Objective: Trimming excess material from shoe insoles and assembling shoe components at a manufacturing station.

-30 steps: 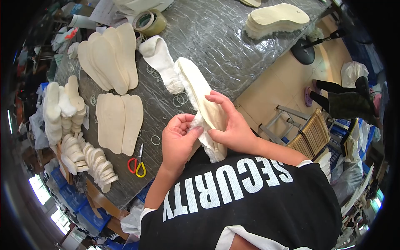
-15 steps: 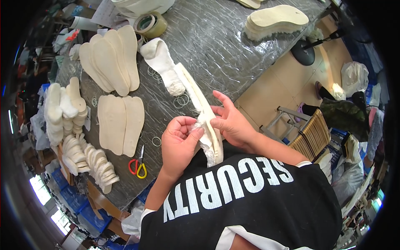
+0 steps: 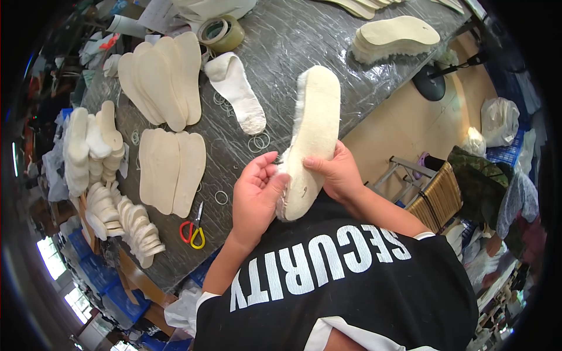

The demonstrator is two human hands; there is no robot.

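Note:
A cream fleece-edged insole (image 3: 313, 131) is held upright over the grey plastic-covered table (image 3: 304, 41). Its flat cream side faces me. My right hand (image 3: 335, 174) grips its lower part, thumb across the face. My left hand (image 3: 256, 193) cups the heel end from the left, fingers curled against the fleece edge. A white fleece insole (image 3: 236, 89) lies flat on the table just beyond.
Fanned cream insoles (image 3: 159, 76) and another flat group (image 3: 171, 168) lie to the left. Stacked fleece pieces (image 3: 93, 146) line the left edge. Red-and-yellow scissors (image 3: 193, 228), rubber bands (image 3: 259, 141), a tape roll (image 3: 221, 32) and a far insole stack (image 3: 393, 38) are on the table.
The insole has turned from edge-on to flat side facing me and risen more upright. My right hand shifted its grip lower; my left hand stays at the heel.

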